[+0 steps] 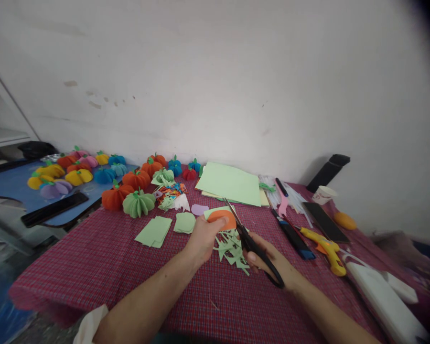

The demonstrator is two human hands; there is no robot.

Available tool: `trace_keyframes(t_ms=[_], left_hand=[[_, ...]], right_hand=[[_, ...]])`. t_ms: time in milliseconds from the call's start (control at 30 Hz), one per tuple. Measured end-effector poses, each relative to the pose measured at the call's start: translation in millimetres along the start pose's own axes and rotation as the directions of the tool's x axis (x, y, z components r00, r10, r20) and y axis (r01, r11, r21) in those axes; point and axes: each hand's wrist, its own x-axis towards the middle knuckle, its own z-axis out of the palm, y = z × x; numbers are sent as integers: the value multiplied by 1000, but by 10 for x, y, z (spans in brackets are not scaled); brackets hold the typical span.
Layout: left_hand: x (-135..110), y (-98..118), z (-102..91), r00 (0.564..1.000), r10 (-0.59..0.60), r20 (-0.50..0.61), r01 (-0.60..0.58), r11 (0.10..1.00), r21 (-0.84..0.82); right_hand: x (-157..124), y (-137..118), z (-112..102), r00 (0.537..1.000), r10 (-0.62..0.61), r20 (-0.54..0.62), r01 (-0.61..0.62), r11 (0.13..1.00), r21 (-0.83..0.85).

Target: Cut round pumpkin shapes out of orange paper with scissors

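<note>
My left hand point(205, 236) is closed on an orange rounded paper piece point(225, 219) laid over a light green paper sheet point(212, 210), the thumb pressing on top. My right hand point(268, 258) grips black-handled scissors point(252, 246), their blades slightly apart at the right edge of the papers. Light green paper scraps point(232, 251) lie in a heap just below. To the left of my left hand are a stack of green rounded cut-outs point(184, 222), a stack of green paper rectangles point(154, 231) and a purple paper piece point(199, 209).
Folded-paper pumpkins point(139, 204) stand at the back left. Large green sheets point(231, 183) lie by the wall. On the right are a utility knife point(295, 239), a yellow glue gun point(324, 246), a dark phone-like slab point(325, 222) and a paper cup point(323, 194). A checked cloth point(103, 267) covers the table.
</note>
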Motion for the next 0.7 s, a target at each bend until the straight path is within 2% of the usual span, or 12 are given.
trace_keyframes(t_ms=[700], left_hand=[[-2, 59, 20, 1000, 22, 3, -22, 999, 39]], right_hand=[[-54, -90, -109, 999, 5, 41, -1, 994, -109]])
